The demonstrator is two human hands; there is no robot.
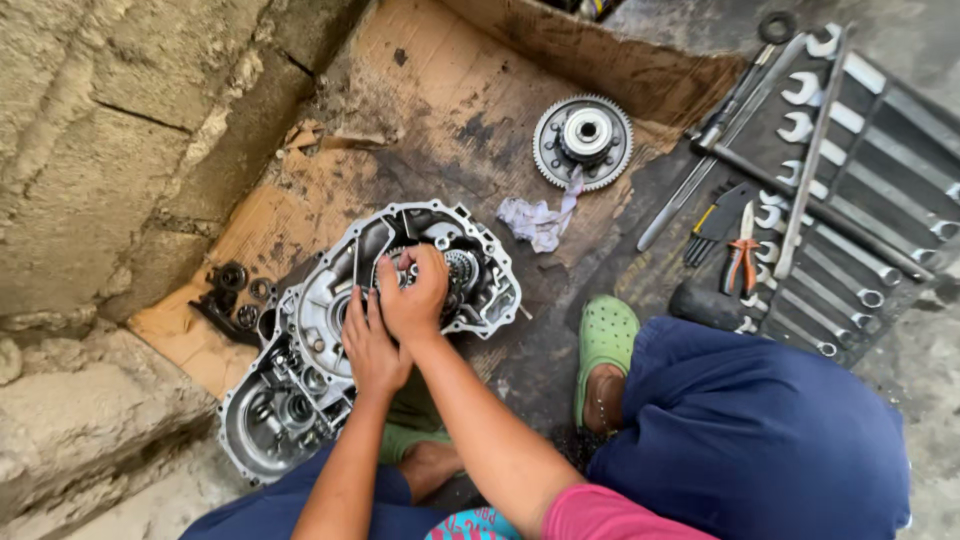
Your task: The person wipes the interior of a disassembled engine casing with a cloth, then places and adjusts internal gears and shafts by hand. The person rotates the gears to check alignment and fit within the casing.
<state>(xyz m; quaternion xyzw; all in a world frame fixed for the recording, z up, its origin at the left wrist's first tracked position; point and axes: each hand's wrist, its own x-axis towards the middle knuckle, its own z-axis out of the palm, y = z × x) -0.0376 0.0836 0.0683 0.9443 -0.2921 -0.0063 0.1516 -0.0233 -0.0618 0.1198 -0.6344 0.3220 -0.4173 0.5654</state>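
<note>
We see both hands down inside the open engine case (300, 390), which lies on stained cardboard (440, 90) just left of centre. The right hand (415, 295) closes its fingers on a small gear cluster (458, 268) in the case; the left hand (370, 345) presses flat beside it — its grip we cannot tell. At one o'clock lie a large toothed gear (583, 140) and a rag (540, 218) — at three o'clock, a roll of wrenches (850, 200).

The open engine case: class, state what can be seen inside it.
Inside the engine case: gears and shafts. The left hand and right hand cover the centre, hiding the parts beneath.
</note>
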